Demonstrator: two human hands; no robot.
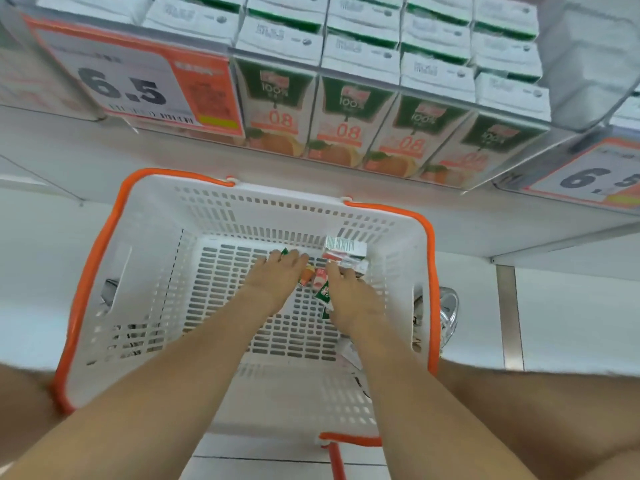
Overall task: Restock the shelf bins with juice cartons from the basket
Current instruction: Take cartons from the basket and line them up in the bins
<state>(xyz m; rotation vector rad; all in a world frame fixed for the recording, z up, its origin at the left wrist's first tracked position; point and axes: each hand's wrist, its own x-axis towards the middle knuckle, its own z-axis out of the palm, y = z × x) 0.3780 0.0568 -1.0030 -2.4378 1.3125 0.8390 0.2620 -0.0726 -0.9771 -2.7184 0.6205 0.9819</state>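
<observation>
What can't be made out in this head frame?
All in the head view:
- Number of basket cartons: the left hand and right hand cover most of them.
- Grip: fingertips are hidden under both hands, so holding or only touching is unclear.
- Small print on the price tag: blurred.
- Back rows of shelf cartons: cut off by the top edge.

Both my forearms [194, 368] are bare, as are my left hand [273, 282] and right hand [353, 301]. My bare legs [554, 414] fill the lower corners. On my right foot, partly hidden, is a shiny silver-and-white sneaker [448, 311].
</observation>
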